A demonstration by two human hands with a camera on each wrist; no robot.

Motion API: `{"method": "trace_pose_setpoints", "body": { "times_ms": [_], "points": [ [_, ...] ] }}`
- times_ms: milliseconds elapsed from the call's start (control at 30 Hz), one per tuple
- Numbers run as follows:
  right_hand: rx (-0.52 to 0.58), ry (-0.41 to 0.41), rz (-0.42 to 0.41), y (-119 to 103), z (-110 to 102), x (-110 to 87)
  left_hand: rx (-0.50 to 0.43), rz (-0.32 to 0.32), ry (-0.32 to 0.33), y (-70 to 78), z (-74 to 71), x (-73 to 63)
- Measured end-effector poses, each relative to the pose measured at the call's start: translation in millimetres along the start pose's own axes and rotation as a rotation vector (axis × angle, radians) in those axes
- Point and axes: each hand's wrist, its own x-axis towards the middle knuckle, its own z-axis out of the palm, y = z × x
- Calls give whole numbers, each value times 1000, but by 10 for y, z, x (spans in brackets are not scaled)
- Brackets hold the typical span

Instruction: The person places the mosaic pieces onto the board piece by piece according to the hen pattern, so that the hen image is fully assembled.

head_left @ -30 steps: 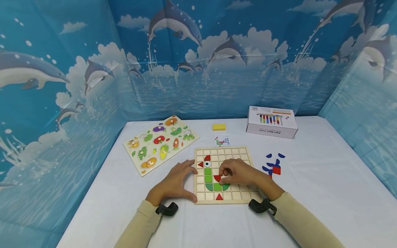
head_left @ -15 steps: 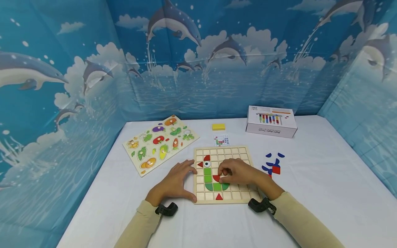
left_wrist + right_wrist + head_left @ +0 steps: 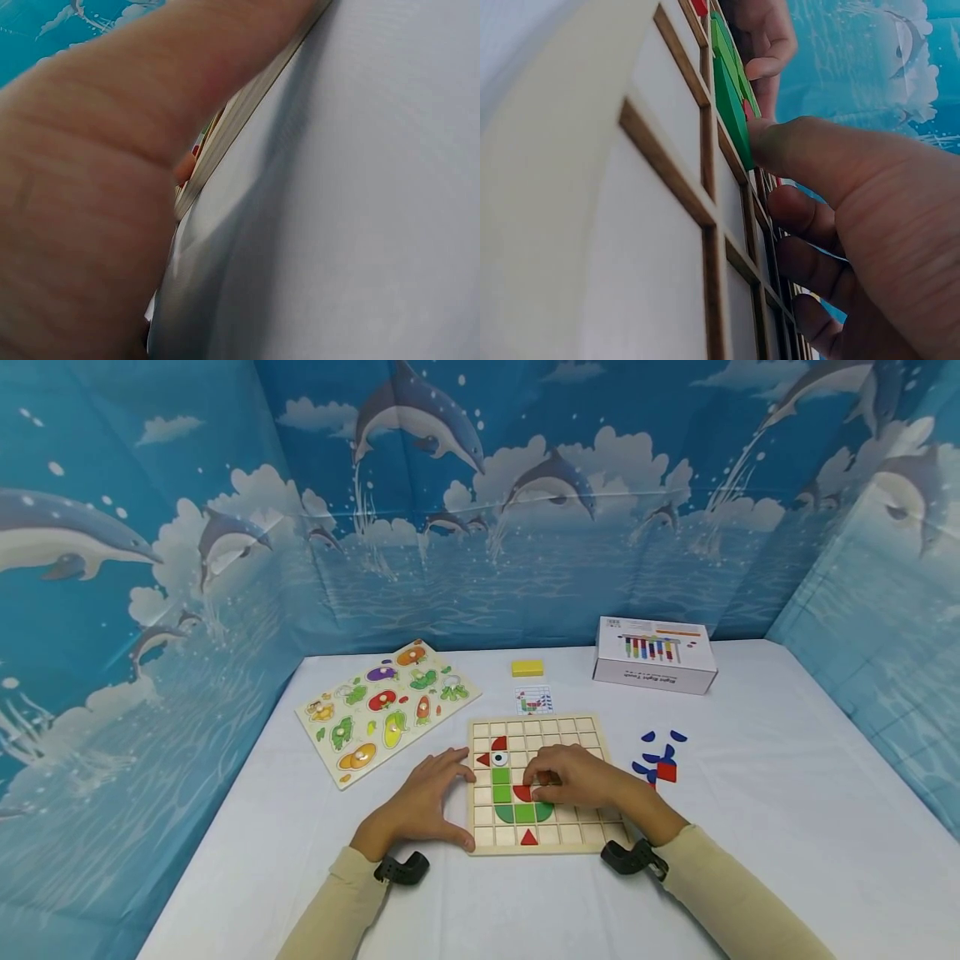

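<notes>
A wooden grid board (image 3: pixel 577 835) lies on the white table with coloured pieces in its cells, forming a bird-like figure. My left hand (image 3: pixel 420 800) spreads along the board's left side, fingertips at the upper edge and thumb at the near corner. My right hand (image 3: pixel 573 775) is over the board's middle, thumb and index finger pinching a red quarter-circle piece (image 3: pixel 521 793). In the right wrist view, the thumb is beside a green piece (image 3: pixel 731 105), the other fingers curled. Green squares (image 3: pixel 501 785), a round eye piece (image 3: pixel 499 759) and a red triangle (image 3: pixel 528 837) sit in cells.
Several blue pieces (image 3: pixel 648 758) and a red square (image 3: pixel 666 772) lie right of the board. Behind it are a pattern card (image 3: pixel 534 700) and a yellow block (image 3: pixel 527 668). A vegetable puzzle (image 3: pixel 367 727) lies left, a white box (image 3: pixel 655 656) back right.
Both hands stay nearly in place. The right fingers shift very slightly left at the red piece; the whole view drifts a little.
</notes>
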Motion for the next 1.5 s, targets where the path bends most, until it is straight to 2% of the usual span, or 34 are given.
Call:
{"method": "trace_pose_setpoints", "body": {
  "times_ms": [233,400,567,733,1133,1300,1500],
  "points": [
    [-26,-7,-3,-14,-12,-3,11,-22,-10,-8,9,-1],
    [2,-3,5,1,-44,-52,20,-26,-12,-24,27,5],
    [31,40,29,81,-124,-178,14,-32,-12,-23,28,6],
    [4,87,53,195,-250,-372,14,-37,-14,-17,24,5],
    [-120,171,246,515,-598,-1028,16,-39,-17,-19,24,7],
    [-126,176,341,668,-608,-1281,17,-38,-24,-16,24,9],
    [-132,209,429,763,-577,-1453,22,-41,-25,-17,20,6]
  ]
}}
